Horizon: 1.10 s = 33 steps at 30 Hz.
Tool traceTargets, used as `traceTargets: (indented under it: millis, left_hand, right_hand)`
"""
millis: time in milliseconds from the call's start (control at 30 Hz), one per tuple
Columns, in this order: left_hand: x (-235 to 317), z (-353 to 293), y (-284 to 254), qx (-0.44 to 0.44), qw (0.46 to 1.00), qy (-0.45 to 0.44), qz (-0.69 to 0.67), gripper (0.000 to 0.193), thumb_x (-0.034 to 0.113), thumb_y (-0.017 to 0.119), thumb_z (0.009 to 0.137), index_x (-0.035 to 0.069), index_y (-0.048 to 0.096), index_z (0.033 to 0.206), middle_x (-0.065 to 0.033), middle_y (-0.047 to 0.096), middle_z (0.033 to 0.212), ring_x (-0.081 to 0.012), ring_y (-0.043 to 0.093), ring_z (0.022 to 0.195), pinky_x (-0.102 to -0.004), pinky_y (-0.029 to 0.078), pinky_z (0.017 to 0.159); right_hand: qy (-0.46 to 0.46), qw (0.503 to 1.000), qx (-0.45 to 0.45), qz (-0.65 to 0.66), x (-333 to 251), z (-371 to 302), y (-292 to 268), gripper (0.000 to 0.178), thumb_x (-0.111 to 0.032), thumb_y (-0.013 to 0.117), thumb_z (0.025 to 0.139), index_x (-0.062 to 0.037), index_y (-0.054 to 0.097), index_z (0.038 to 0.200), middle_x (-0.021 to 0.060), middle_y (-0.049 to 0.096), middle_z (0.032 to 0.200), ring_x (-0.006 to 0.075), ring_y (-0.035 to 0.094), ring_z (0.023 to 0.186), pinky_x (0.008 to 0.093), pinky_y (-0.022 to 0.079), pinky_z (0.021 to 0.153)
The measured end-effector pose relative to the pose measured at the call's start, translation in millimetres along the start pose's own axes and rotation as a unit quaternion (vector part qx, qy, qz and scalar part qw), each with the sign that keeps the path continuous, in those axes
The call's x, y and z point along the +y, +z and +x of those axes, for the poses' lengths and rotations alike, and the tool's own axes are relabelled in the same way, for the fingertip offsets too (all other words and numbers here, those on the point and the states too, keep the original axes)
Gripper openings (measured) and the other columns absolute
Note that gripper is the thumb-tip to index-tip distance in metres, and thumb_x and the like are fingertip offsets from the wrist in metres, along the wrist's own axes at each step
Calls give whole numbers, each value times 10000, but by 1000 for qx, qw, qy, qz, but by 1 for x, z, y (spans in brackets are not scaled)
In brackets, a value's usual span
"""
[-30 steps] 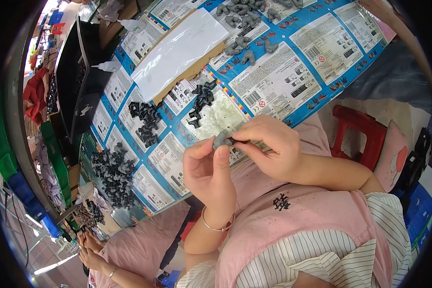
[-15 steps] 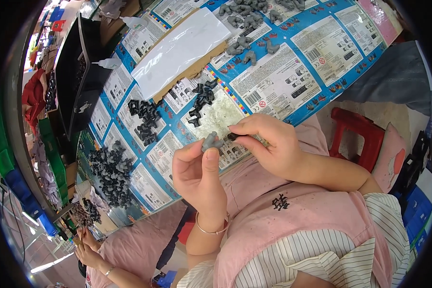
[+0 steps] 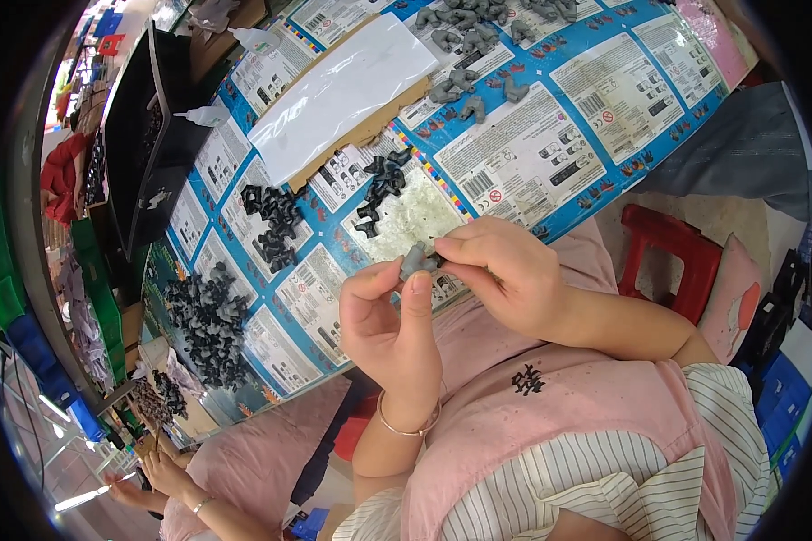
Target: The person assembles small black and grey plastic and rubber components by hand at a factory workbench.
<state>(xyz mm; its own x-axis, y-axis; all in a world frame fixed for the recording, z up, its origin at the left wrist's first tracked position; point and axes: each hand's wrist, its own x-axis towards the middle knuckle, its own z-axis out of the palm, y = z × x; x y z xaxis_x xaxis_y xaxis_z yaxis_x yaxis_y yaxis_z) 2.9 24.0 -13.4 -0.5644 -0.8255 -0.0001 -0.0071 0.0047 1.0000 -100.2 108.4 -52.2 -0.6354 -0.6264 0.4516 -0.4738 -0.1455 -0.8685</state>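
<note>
Between thumb and fingers, my left hand (image 3: 392,316) pinches a small grey moulded plastic piece (image 3: 415,261). My right hand (image 3: 505,270) closes on a small black piece (image 3: 438,259), mostly covered by its fingertips. The two pieces meet just above the table's near edge; whether one sits inside the other I cannot tell. Past my hands, a small group of black pieces (image 3: 383,189) lies on a worn whitish patch. Loose grey pieces (image 3: 467,41) are scattered at the far side of the table.
Printed blue-and-white sheets (image 3: 523,149) cover the table. A white board (image 3: 343,95) lies across it, with black pieces (image 3: 275,221) and a darker heap (image 3: 207,320) to the left. A black bin (image 3: 140,135) and glue-type bottles (image 3: 206,117) stand beyond. A co-worker's hand (image 3: 167,473) is lower left; a red stool (image 3: 668,257) stands right.
My left hand has moved right with the grey piece, bringing it against the black piece in my right hand. The co-worker's hands at lower left have shifted apart.
</note>
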Motion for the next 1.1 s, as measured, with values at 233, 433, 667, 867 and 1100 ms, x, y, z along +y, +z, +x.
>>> traceTargets:
  millis: [233, 433, 667, 867, 1100]
  left_hand:
    - [-2, -9, 6, 14, 999, 26, 27, 197, -51, 675, 842, -23, 565, 1003, -124, 606, 1000, -146, 571, 903, -259, 463, 823]
    - [-12, -16, 13, 30, 996, 85, 8, 209, -76, 657, 844, -18, 543, 1009, -137, 591, 1013, -158, 571, 904, -265, 467, 827]
    - [-17, -17, 13, 26, 996, 73, -40, 212, -74, 659, 844, -19, 543, 1013, -126, 590, 1005, -145, 574, 905, -261, 475, 818]
    - [0, 4, -7, -59, 997, -29, 43, 157, -11, 641, 883, -21, 560, 1018, -82, 597, 974, -120, 574, 889, -238, 468, 794]
    - [26, 36, -20, -183, 961, -17, 204, 312, 225, 507, 986, -9, 563, 788, -54, 578, 677, -103, 521, 652, -251, 420, 607]
  right_hand:
    - [-59, 998, 1, -31, -1, 0, -4, 246, 23, 676, 765, 25, 634, 1007, 151, 661, 907, 303, 653, 788, 366, 520, 658]
    - [-40, 996, -15, -73, -15, 1, -12, 217, 42, 680, 743, 23, 643, 956, 147, 684, 884, 285, 680, 744, 338, 540, 606]
    - [-24, 995, -16, -94, -20, 1, -14, 173, 57, 704, 735, 8, 671, 897, 141, 697, 851, 259, 691, 707, 318, 547, 575]
    - [112, 993, -37, -21, -21, 2, -13, 176, 20, 726, 762, 1, 680, 931, 128, 694, 815, 219, 688, 684, 282, 545, 589]
    - [191, 975, -107, 31, -29, 11, -26, 187, 16, 711, 773, 7, 675, 957, 117, 690, 840, 200, 684, 703, 280, 548, 612]
